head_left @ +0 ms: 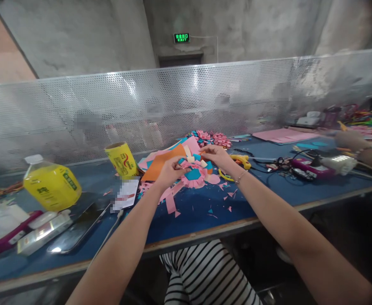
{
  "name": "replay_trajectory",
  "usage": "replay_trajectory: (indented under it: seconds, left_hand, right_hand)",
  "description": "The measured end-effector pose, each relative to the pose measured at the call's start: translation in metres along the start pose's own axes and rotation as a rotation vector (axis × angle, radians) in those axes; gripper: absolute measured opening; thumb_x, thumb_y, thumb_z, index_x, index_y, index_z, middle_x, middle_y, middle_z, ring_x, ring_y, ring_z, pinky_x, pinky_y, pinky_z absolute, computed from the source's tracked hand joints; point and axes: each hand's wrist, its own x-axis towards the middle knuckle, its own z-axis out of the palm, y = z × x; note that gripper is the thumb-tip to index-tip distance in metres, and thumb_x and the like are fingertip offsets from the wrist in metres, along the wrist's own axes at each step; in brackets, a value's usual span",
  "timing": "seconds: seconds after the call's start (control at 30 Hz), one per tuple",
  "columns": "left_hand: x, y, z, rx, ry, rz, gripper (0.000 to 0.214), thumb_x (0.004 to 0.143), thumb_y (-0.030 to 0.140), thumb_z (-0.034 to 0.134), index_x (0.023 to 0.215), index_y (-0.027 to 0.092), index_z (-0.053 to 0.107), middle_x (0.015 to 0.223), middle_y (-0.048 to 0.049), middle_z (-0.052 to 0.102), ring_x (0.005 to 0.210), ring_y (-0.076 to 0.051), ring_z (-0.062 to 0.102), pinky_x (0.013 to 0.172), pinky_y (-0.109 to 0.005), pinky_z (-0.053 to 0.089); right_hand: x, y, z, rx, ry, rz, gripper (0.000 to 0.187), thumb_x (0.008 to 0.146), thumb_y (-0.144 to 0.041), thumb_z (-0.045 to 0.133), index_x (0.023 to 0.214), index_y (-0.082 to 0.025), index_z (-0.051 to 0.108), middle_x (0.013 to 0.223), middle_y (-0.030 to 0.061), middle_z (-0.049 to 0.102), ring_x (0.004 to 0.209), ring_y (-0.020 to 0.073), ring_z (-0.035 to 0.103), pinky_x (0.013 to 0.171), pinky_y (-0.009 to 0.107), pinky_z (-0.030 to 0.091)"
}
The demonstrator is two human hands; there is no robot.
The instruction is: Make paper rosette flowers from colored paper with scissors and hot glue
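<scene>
Between my two hands is a round paper flower [194, 173] with pink petals, blue pieces and some cream ones. My left hand [172, 171] pinches its left edge, fingers closed. On the upper right, my right hand [216, 157] has its fingers closed at the flower's rim, beside a bit of orange paper. Orange paper [163, 162] and pink sheets lie just behind my left hand. Pink scraps [170, 203] are strewn under and in front of the flower. A heap of pink and blue paper flowers [209, 139] sits farther back.
A yellow can [122, 160], a bottle of yellow liquid [53, 184] and a phone [81, 222] are on the left. Yellow-handled scissors [240, 162] and a purple power strip [312, 167] lie right. Another person's hand [352, 142] is at far right. A perforated metal screen [186, 106] backs the table.
</scene>
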Motion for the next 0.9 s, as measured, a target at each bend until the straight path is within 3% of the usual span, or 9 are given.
replay_trajectory:
  seconds: [0.33,0.6,0.9]
  left_hand:
    - [0.002,-0.003,0.001,-0.058,0.021,-0.025,0.029,0.052,0.021,0.074,0.079,0.017,0.063,0.043,0.0081,0.041,0.037,-0.005,0.036,0.036,-0.018,0.027]
    - [-0.002,0.006,0.002,-0.006,0.012,-0.053,0.027,0.055,0.021,0.073,0.080,0.017,0.062,0.039,0.0101,0.037,0.034,-0.004,0.030,0.036,-0.018,0.024]
    - [0.001,-0.001,0.001,-0.011,0.028,-0.020,0.028,0.054,0.023,0.073,0.079,0.017,0.063,0.043,0.0085,0.040,0.037,-0.004,0.034,0.036,-0.017,0.027]
  right_hand:
    - [-0.002,-0.004,-0.005,-0.049,-0.109,0.045,0.025,0.061,-0.034,0.071,0.078,-0.017,0.065,0.067,-0.0004,0.062,0.054,0.0071,0.052,0.045,0.018,0.038]
    - [-0.007,-0.013,-0.002,0.008,-0.165,0.110,0.027,0.059,-0.029,0.073,0.082,-0.017,0.067,0.068,-0.0019,0.059,0.049,0.0039,0.045,0.041,0.016,0.034]
    - [-0.009,-0.014,-0.004,0.100,-0.171,0.167,0.021,0.064,-0.030,0.071,0.082,-0.019,0.068,0.065,-0.0015,0.061,0.054,0.0067,0.052,0.047,0.018,0.043]
